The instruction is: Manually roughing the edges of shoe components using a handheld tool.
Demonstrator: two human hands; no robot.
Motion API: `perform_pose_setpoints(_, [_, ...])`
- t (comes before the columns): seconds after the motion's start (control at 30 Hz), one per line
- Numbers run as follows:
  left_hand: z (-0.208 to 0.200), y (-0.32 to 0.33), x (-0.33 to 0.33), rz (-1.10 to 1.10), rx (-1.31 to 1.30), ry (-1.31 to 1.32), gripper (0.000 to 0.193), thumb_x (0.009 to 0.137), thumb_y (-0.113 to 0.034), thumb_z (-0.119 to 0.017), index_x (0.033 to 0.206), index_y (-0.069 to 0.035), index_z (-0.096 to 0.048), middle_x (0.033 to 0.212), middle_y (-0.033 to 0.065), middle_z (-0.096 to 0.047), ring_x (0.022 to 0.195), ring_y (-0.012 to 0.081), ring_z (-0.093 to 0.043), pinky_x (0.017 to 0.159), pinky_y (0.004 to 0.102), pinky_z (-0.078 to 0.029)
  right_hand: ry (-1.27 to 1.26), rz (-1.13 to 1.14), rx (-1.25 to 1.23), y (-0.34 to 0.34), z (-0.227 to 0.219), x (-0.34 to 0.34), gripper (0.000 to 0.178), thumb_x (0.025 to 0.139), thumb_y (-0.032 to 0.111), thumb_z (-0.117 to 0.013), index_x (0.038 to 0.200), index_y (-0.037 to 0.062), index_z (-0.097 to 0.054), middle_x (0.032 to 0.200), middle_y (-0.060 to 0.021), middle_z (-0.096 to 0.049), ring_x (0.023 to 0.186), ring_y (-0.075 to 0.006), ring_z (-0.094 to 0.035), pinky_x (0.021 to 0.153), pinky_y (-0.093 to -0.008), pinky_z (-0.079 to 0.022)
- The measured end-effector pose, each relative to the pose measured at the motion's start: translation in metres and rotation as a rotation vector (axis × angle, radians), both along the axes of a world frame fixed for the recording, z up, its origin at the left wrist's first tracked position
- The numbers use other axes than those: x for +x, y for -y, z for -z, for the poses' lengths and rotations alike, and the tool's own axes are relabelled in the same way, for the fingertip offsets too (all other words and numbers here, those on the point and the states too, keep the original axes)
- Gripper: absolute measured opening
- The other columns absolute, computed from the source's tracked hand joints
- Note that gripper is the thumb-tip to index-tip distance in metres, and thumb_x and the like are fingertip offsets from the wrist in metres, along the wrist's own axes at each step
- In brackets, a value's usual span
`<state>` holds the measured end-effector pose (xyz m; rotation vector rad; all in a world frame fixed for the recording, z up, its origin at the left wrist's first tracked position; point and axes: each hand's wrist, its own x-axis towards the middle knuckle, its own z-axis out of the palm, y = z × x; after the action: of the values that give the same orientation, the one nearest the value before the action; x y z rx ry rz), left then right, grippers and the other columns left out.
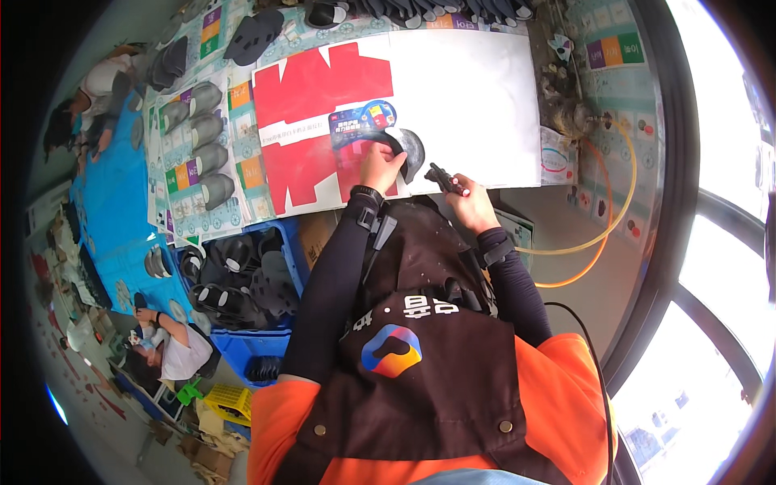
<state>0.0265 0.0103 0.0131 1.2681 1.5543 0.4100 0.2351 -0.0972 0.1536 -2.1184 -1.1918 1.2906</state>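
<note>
Leans over a wide white sheet (477,105), near a blue crate (250,332) of dark shoes (273,287). Pinches a curved grey shoe piece (415,152) in the nearly closed left hand (381,168), over the sheet's near edge. Clasps a small black tool (442,179), possibly nozzle-tipped, in the curled right hand (474,207).

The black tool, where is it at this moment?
The black tool is in the right hand, slightly right of the head view's upper middle, just right of the curved dark piece.
</note>
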Motion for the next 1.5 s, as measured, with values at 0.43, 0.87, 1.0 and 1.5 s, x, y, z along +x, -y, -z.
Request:
perform_pose_setpoints(0.43, [0.009, -0.003, -0.029, -0.065, -0.225, 0.133, 0.037, 0.089, -0.019, -0.074, 0.114, 0.005, -0.063, 0.097, 0.0147, -0.075, 0.077, 0.0212, -0.073, 0.069, 0.0335, -0.058, -0.095, -0.064, 0.027, 0.016, 0.003, -0.014, 0.022, 0.082, 0.019, -0.065, 0.097, 0.0022, -0.064, 0.081, -0.0263, -0.067, 0.083, -0.0467, -0.067, 0.073, -0.0500, -0.052])
perform_pose_setpoints(0.87, [-0.044, -0.049, -0.011, 0.281, 0.606, -0.297, 0.031, 0.086, -0.012, -0.072, 0.115, -0.002, -0.069, 0.112, 0.0145, -0.073, 0.106, 0.0320, -0.066, 0.093, 0.0418, -0.052, -0.078, 0.059, -0.005, 0.008, -0.014, -0.010, 0.022, 0.083, 0.019, -0.064, 0.096, 0.0016, -0.063, 0.076, -0.0254, -0.063, 0.076, -0.0454, -0.065, 0.069, -0.0475, -0.051])
perform_pose_setpoints(1.0, [-0.063, -0.093, 0.037, 0.855, 0.725, -0.181, 0.023, 0.086, -0.018, -0.071, 0.108, -0.009, -0.074, 0.111, 0.0107, -0.074, 0.109, 0.0317, -0.064, 0.100, 0.0451, -0.046, -0.087, -0.084, -0.021, 0.012, -0.018, -0.021, 0.025, 0.084, 0.020, -0.063, 0.102, 0.0028, -0.065, 0.083, -0.0269, -0.067, 0.085, -0.0481, -0.066, 0.075, -0.0508, -0.052])
perform_pose_setpoints(1.5, [-0.074, -0.100, 0.066, 1.584, 0.470, -0.398, 0.009, 0.077, -0.019, -0.083, 0.081, -0.014, -0.077, 0.095, 0.0063, -0.073, 0.110, 0.0268, -0.063, 0.102, 0.0432, -0.044, -0.025, 0.060, 0.086, 0.043, 0.003, -0.059, 0.027, 0.084, 0.014, -0.060, 0.107, 0.0009, -0.062, 0.084, -0.0272, -0.066, 0.085, -0.0490, -0.065, 0.075, -0.0513, -0.051])
